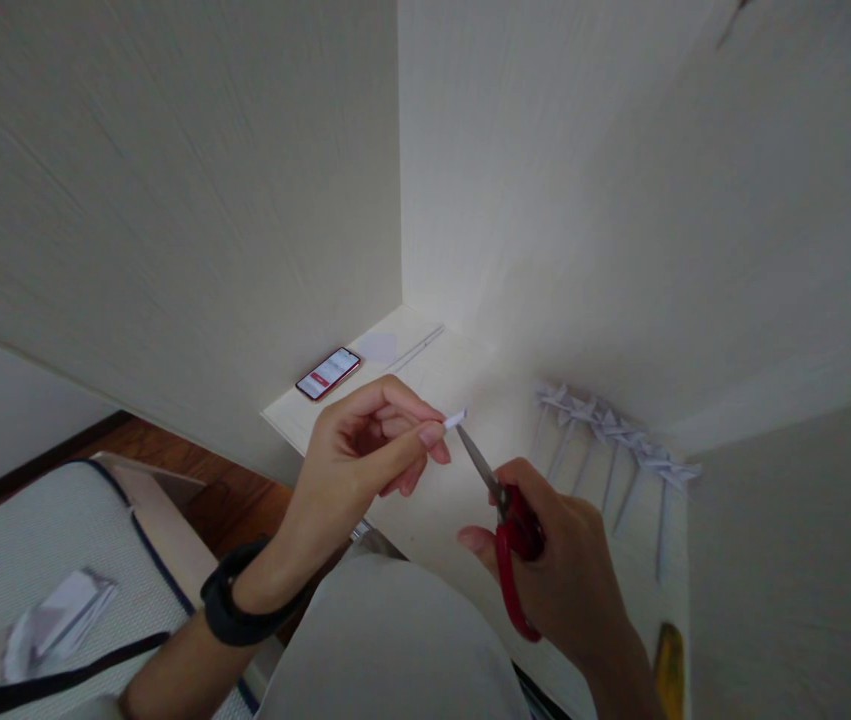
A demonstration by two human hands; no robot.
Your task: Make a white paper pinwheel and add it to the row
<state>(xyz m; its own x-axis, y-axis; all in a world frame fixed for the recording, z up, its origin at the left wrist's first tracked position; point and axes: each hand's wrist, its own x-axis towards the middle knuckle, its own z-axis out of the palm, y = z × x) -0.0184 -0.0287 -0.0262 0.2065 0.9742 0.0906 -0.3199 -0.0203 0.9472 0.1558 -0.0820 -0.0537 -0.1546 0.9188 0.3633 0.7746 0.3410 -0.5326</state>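
Above the table (410, 512), pinches a small white strip (455, 420) with the left hand (365, 440); wraps the right hand (571, 560) around red-handled scissors (521, 525), pointing them close beside the strip.

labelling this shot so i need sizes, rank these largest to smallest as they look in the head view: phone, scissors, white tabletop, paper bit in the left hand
1. White tabletop, partly hidden
2. Scissors, partly covered by the right hand
3. Phone
4. Paper bit in the left hand
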